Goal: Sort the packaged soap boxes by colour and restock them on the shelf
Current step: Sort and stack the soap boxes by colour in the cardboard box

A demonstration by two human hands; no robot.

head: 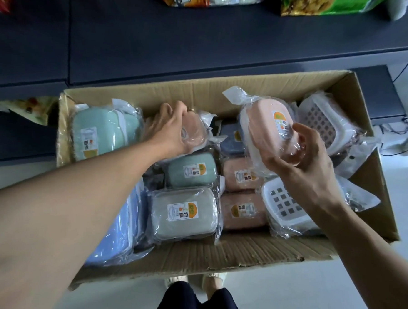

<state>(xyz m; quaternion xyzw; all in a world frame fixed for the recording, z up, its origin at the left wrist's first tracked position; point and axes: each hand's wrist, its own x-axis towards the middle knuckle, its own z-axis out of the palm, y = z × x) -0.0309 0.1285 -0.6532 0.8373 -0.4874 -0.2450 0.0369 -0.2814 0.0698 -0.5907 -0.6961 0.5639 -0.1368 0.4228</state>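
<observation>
A big brown cardboard box (pixel 129 94) sat on the floor, full of soap boxes wrapped in clear plastic. In its far left corner lay a mint green soap box (pixel 97 131). Near the left wall lay a light blue soap box (pixel 115 232), and a grey soap box (pixel 183 213) lay by the near edge. The left hand (pixel 171 130) reached to the far wall, its fingers (pixel 174 111) curled around a wrapped pink soap box (pixel 194 131). On the right, the right hand (pixel 303 165) held another pink soap box with an orange label (pixel 267 127) above the box, fingers pinching its near end. The dark shelf (pixel 192 36) stood behind the cardboard box.
</observation>
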